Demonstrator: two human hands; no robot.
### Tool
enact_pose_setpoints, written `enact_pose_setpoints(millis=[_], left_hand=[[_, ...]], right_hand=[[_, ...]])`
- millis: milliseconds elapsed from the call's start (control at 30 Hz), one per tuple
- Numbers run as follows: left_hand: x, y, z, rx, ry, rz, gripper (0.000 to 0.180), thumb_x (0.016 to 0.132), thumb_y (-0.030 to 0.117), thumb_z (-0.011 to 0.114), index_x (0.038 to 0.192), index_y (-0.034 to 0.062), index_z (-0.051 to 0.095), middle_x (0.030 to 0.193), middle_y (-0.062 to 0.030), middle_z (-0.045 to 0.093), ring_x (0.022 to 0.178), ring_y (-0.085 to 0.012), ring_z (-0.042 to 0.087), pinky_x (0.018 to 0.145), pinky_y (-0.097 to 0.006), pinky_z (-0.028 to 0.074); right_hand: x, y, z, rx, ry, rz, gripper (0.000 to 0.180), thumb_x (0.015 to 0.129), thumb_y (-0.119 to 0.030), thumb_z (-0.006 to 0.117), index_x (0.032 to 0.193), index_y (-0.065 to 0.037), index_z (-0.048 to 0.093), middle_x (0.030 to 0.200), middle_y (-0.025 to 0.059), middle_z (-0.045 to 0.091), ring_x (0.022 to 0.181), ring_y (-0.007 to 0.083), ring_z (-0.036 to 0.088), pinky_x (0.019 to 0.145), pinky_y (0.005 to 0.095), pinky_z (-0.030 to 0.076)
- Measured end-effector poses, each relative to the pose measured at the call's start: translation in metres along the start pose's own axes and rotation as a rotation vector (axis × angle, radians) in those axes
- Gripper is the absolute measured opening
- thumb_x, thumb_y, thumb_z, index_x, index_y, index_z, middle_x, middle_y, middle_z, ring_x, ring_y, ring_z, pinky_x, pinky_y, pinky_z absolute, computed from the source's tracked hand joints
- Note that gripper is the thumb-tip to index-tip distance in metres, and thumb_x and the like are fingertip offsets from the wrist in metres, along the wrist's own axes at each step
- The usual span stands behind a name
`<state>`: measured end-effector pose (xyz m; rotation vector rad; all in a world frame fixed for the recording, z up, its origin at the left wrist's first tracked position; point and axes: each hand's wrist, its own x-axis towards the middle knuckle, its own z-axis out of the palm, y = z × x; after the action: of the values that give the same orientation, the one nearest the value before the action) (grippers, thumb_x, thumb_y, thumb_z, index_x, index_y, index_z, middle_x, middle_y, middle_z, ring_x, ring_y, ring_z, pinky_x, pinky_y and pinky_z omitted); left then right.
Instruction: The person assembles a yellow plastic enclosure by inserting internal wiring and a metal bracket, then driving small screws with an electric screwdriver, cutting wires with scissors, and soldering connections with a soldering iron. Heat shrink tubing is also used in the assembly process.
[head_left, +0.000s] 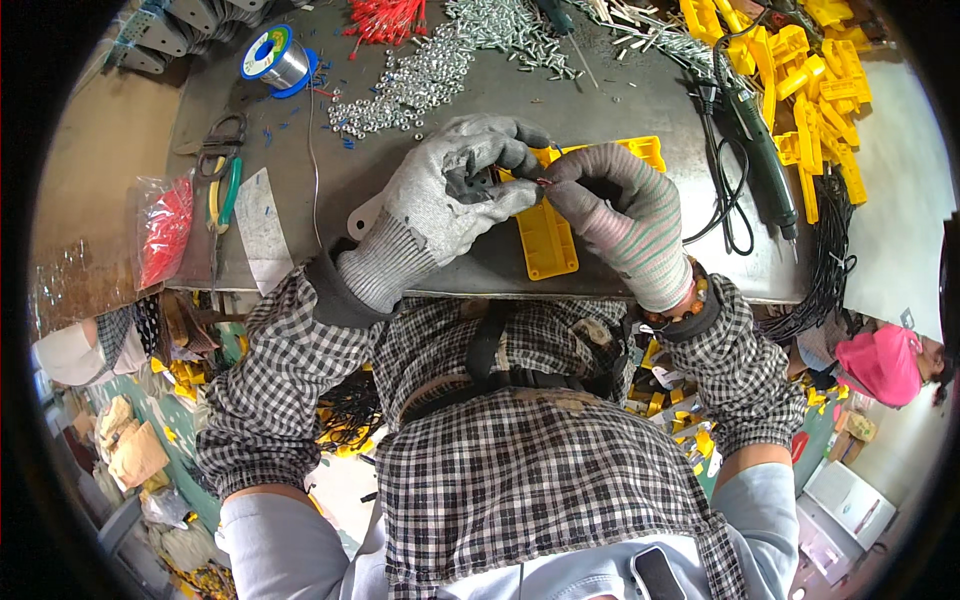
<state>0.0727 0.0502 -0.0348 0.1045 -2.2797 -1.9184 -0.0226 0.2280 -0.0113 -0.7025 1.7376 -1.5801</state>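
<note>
My left hand (440, 190), in a worn grey glove, is closed with thumb and fingertips pinched toward a thin dark-red wire end (543, 183). My right hand (630, 215), in a striped grey glove, pinches the same small wire from the other side, so the two sets of fingertips nearly meet. Beneath them on the bench lies a yellow plastic housing (548, 248), partly covered by both hands. A flat metal piece with a hole (364, 216) shows beside my left wrist. What else the left fingers hold is hidden.
Nuts (405, 90), screws (510, 35) and red wires (385, 18) lie at the back. Left are a solder spool (280, 62), scissors (222, 140), pliers (228, 195) and a red-filled bag (166, 230). Right are an electric screwdriver (760, 150), yellow parts (815, 90) and black cables (830, 240).
</note>
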Motion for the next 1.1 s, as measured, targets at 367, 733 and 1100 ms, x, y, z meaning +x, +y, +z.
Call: enact_pose_setpoints(millis=[367, 733, 1100], left_hand=[[0.011, 0.013, -0.016, -0.159, -0.266, -0.229, 0.019, 0.086, 0.012, 0.067, 0.102, 0.0017, 0.064, 0.136, -0.0091, 0.048, 0.111, -0.0160, 0.053, 0.093, -0.028, 0.045], [0.007, 0.015, 0.020, 0.630, 0.181, 0.321, 0.017, 0.075, 0.007, 0.065, 0.092, 0.0050, 0.067, 0.123, -0.0068, 0.056, 0.114, -0.0213, 0.054, 0.094, -0.037, 0.044], [0.009, 0.025, 0.013, 0.695, 0.087, 0.426, 0.011, 0.077, -0.001, 0.063, 0.088, 0.0029, 0.065, 0.120, -0.0089, 0.058, 0.110, -0.0179, 0.054, 0.100, -0.036, 0.037]], right_hand=[[0.006, 0.001, -0.005, -0.843, 0.017, -0.599, 0.016, 0.073, -0.008, 0.070, 0.087, -0.009, 0.066, 0.077, 0.0093, 0.061, 0.067, 0.0269, 0.060, 0.060, 0.0329, 0.049], [0.010, -0.014, -0.027, -0.205, -0.145, 0.082, 0.015, 0.082, -0.012, 0.063, 0.094, -0.002, 0.063, 0.066, 0.0083, 0.057, 0.063, 0.0194, 0.059, 0.055, 0.0306, 0.046], [0.008, -0.012, -0.016, -0.553, -0.088, -0.051, 0.011, 0.080, -0.011, 0.063, 0.088, -0.003, 0.063, 0.080, 0.0141, 0.064, 0.074, 0.0305, 0.064, 0.064, 0.0366, 0.051]])
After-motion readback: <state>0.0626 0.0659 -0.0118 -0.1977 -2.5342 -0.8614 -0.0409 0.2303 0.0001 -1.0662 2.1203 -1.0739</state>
